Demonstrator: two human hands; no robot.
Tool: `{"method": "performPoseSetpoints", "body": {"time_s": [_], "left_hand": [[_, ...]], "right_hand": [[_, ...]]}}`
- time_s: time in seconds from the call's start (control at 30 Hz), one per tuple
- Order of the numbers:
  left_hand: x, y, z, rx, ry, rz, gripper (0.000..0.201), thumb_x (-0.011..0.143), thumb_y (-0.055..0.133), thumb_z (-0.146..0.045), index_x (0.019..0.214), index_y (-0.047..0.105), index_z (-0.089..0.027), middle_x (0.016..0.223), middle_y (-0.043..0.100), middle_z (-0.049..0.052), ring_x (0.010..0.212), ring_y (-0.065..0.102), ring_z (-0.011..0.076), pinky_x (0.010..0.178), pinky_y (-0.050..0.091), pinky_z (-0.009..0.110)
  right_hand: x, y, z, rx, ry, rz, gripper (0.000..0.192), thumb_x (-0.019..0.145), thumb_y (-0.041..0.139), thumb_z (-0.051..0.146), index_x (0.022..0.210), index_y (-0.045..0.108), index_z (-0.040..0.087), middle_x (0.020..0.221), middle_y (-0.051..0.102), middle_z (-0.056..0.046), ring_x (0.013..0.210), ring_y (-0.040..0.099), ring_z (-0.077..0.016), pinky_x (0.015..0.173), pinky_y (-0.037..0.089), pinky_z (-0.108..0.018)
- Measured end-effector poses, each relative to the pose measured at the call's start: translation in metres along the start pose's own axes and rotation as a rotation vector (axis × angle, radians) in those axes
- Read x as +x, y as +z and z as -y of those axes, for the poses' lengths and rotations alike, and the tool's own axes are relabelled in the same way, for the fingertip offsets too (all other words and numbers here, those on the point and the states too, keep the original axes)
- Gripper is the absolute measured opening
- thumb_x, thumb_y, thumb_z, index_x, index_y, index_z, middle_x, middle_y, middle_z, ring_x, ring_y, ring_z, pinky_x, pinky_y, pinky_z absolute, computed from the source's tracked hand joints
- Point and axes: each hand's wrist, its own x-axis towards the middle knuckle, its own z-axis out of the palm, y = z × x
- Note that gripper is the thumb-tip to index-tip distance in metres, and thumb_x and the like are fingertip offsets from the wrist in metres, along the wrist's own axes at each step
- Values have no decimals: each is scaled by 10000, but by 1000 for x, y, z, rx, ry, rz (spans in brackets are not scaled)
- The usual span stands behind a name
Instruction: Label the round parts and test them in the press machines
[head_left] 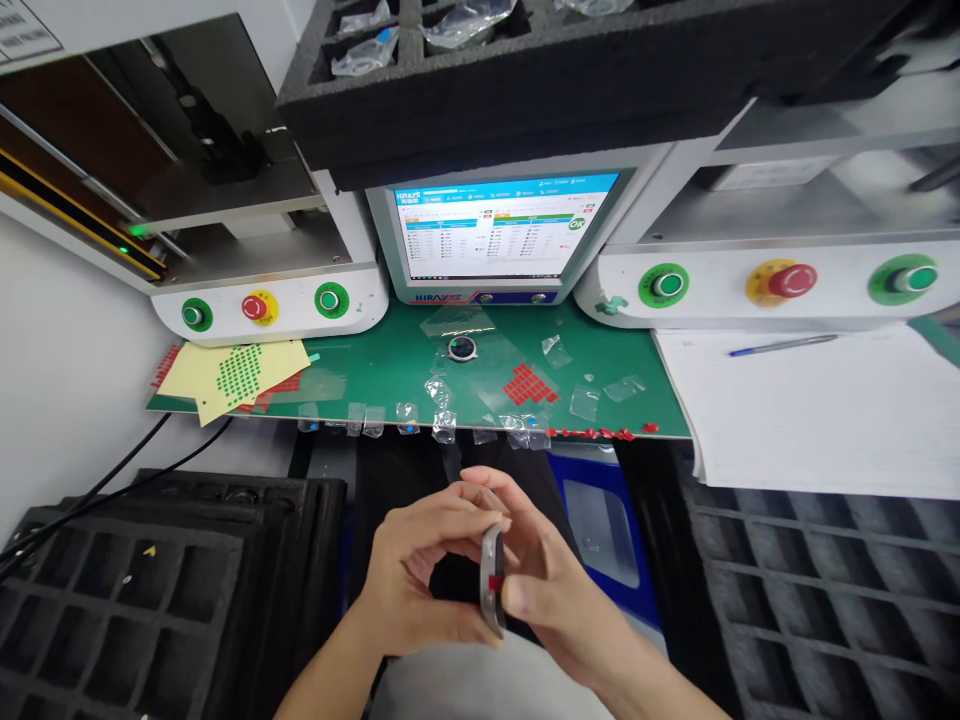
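1. Both hands met close to the body, below the tabletop edge: the left hand (420, 580) and right hand (547, 590) each had their grip clamped on a small round grey part (492, 580), held edge-on between the fingertips.
2. On that part's rim sat a small red sticker (495, 583), just under the right thumb; by that, the sticker looked already placed, though whether it was pressed flat could not be told.
3. To either side lay black foam trays (150, 590), their compartments mostly bare as far as could be seen.
4. Farther out, the green tabletop (360, 340) carried scraps of clear film (442, 410) along its front edge, a sheet of red stickers (529, 384) partly used, and another round part (462, 347) lying near the back.
5. At the left edge a yellow sheet with green dots (240, 372) overlapped the mat; to the right, white paper with a blue pen (784, 345).
6. Behind stood a monitor (495, 235) showing a table screen, flanked by machine housings with green and red buttons (259, 306), and a foam tray of bagged parts (525, 90) sat overhead.
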Motion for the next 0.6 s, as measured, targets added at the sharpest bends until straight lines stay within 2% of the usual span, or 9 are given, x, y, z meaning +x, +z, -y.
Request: {"method": "performPoseSetpoints", "body": {"time_s": [0.07, 0.13, 0.2, 0.27, 0.43, 0.53, 0.6], "left_hand": [[1, 3, 1, -220, -146, 40, 483, 758, 779, -328, 1224, 660, -279, 1058, 711, 89, 855, 695, 189, 742, 603, 257], [0, 6, 1, -404, -268, 38, 357, 901, 609, -347, 1246, 644, -261, 1068, 703, 101, 835, 702, 182, 711, 607, 260], [-2, 10, 2, -543, -340, -12, 319, 964, 482, -325, 1206, 662, -222, 974, 704, 101, 736, 702, 163, 603, 603, 237], [-4, 14, 3, -618, -379, -79, 308, 969, 455, -315, 1131, 683, -186, 843, 684, 79, 622, 677, 137, 490, 572, 201], [-9, 23, 4, -534, -426, -220, 306, 871, 619, -428, 934, 680, -134, 713, 574, 18, 566, 595, 95, 382, 514, 155], [-11, 27, 8, -434, -418, -252, 299, 879, 613, -421, 797, 614, -134, 654, 510, -28, 399, 457, 19, 307, 406, 89], [-13, 29, 10, -356, -394, -267, 299, 894, 595, -414, 775, 575, -140, 657, 486, -44, 355, 397, -8, 290, 348, 67]], "right_hand": [[-1, 0, 0, 18, -28, -5, 621, 649, 772, 585, 1159, 610, 271, 1139, 578, -65, 772, 532, -132, 666, 472, -259], [-2, -2, -2, 24, -75, -35, 488, 763, 671, 564, 1127, 640, 241, 1080, 605, -70, 636, 471, -92, 534, 438, -217], [-3, -4, -7, 3, -122, -82, 380, 832, 616, 509, 1088, 663, 232, 981, 627, -56, 578, 454, -79, 467, 419, -192], [-5, -5, -13, -35, -139, -128, 321, 867, 593, 473, 1077, 671, 243, 914, 634, -40, 572, 494, -84, 447, 441, -182], [-8, 2, -20, -126, -196, -145, 268, 871, 616, 446, 1079, 680, 290, 896, 643, -23, 591, 541, -81, 465, 510, -168], [-11, 8, -20, -114, -212, -102, 252, 885, 598, 436, 1105, 656, 329, 937, 642, -20, 617, 574, -98, 459, 539, -192], [-12, 10, -22, -87, -204, -93, 239, 894, 584, 428, 1105, 644, 332, 934, 640, -19, 632, 586, -106, 462, 542, -199]]}}
